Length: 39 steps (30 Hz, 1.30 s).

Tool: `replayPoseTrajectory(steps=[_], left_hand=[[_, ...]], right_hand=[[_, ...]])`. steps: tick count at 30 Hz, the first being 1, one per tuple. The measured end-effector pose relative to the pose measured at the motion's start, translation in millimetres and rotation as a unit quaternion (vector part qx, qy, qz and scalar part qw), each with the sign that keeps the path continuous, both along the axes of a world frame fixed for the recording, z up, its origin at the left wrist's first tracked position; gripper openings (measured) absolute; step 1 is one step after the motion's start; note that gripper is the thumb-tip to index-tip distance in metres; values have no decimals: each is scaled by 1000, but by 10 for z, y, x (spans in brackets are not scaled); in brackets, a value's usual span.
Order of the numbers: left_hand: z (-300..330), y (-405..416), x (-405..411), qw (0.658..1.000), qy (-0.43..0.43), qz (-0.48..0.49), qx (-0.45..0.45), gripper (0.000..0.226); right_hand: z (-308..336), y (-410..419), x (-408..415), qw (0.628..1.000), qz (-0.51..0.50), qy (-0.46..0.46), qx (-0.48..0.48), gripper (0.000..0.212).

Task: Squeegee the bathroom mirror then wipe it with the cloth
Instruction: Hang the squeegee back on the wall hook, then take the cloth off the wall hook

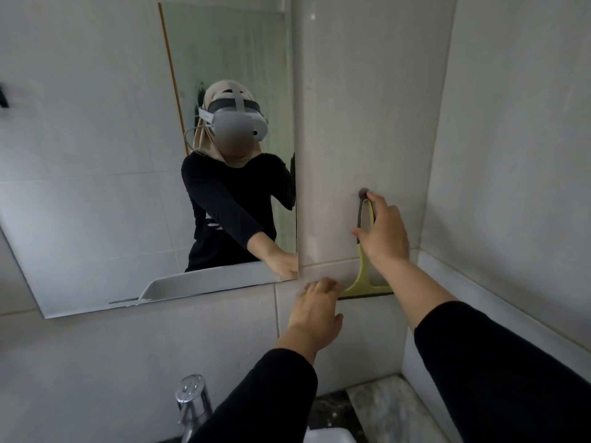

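Observation:
A frameless mirror hangs on the tiled wall at the left. To its right, a yellow-green squeegee with a dark handle hangs from a small wall hook, blade downward. My right hand is wrapped around its handle just below the hook. My left hand reaches toward the left end of the blade, fingers spread, touching or nearly touching it; the hand is blurred. No cloth is in view.
A chrome tap stands at the bottom centre, with a white basin edge beside it. A marble ledge runs along the right corner where two tiled walls meet.

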<state>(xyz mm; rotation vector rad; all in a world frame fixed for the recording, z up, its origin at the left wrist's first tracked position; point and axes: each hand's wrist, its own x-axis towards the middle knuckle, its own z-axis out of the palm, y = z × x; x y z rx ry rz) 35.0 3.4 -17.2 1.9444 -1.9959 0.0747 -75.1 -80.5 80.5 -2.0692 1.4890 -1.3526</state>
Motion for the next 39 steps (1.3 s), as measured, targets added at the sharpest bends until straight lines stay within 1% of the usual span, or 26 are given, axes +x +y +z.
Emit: replayPoseTrajectory(steps=[3,7,9,13,18,20,22,25,28,31,33,35,39], left_hand=[[209,85,39,999,40,3,-3,54],[509,348,189,999,43,25,13,44],[634,559,318,999,37,36,11,39],[822,1107,746,995,55,81,-32,32],[1016,2000,1528,982,42,169,-70,29],[1079,2370,1872,973,32,212,-91,29],[1109,2730,2216,960,25,247,-130,28],[1118,3229,2725,932,31,306,-190,30],[1074,3626,3246,905,56,346,-239,32],[1050,3893,3731,889,85,373,-251,37],[1032,3980,3992,883,98,387,-248,40],[1009,3990,4192,882,117,392,-235,43],[869,3876,4480,896,145,359,-217,47]], right_hand=[[77,126,-36,998,-27,57,7,68],[180,433,36,995,-39,82,-34,54],[228,621,152,994,-3,108,-35,45],[300,1045,555,980,119,159,-29,30],[334,1661,1340,958,230,168,-35,27],[337,1926,1691,947,271,167,-41,29],[316,2209,2063,934,313,162,-50,29],[282,2664,2644,914,372,156,-54,30],[249,3065,3231,892,425,145,-47,33],[236,3370,3779,883,448,126,-55,39],[221,3504,4091,883,451,109,-64,42],[193,3578,4353,892,440,80,-69,44],[104,3649,4723,932,352,7,-91,44]])
